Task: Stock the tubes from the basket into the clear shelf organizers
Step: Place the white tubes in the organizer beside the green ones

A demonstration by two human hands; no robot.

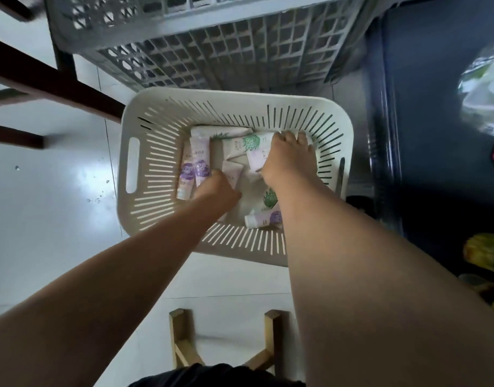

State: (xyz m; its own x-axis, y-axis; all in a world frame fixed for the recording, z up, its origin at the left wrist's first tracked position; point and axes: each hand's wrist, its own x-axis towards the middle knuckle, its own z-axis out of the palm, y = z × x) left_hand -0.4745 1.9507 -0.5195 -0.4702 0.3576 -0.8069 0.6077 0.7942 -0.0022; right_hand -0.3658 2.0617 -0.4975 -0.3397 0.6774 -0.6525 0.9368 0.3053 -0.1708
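Observation:
A cream slotted basket (pixel 134 213) stands on the white floor and holds several white tubes with purple or green prints. Both my arms reach down into it. My left hand (pixel 216 188) lies on the lower ends of two purple-print tubes (pixel 196 163) at the basket's left, its fingers curled round them. My right hand (pixel 287 160) grips a pale tube with pink tint (pixel 257 160) near the green-print tubes (pixel 240 146) at the back right. Another purple-print tube (pixel 264 219) lies loose at the front. The clear shelf organizers are out of view.
A grey lattice crate (pixel 212 46) stands just beyond the basket. Dark wooden furniture legs (pixel 53 82) cross the upper left. A dark blue cabinet (pixel 435 135) runs along the right. A light wooden stool (pixel 226 342) is under me.

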